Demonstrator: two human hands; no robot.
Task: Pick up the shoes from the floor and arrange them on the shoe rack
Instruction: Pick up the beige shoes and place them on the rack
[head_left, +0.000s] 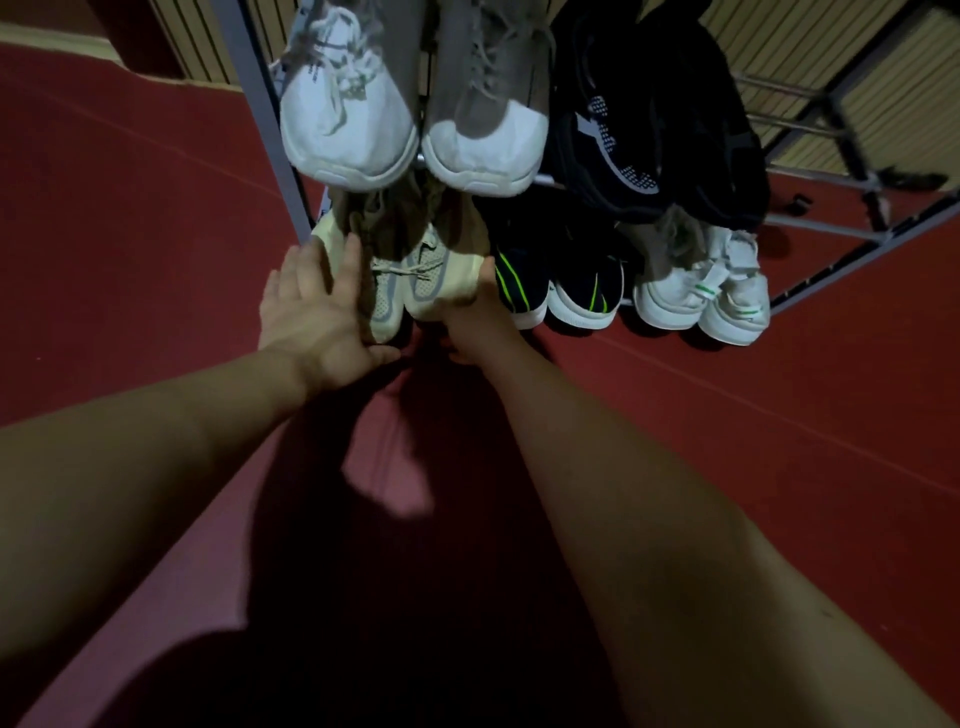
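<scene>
A pair of cream and grey knit sneakers (415, 283) sits at the left end of the grey shoe rack's (260, 104) lowest level. My left hand (317, 306) lies flat with straight fingers against the left shoe's outer side. My right hand (475, 317) is at the toe and right side of the right shoe, thumb up along its edge; its fingers are hidden under the shoe. Beside this pair stand black sneakers with green stripes (561, 286) and white sneakers with green marks (706, 291).
On the level above rest white sneakers (348, 109), a grey and white pair (488, 130) and black sneakers (660, 130). The rack's bare rails (831, 228) stretch to the right. Red floor (130, 234) surrounds everything; a slatted wall stands behind.
</scene>
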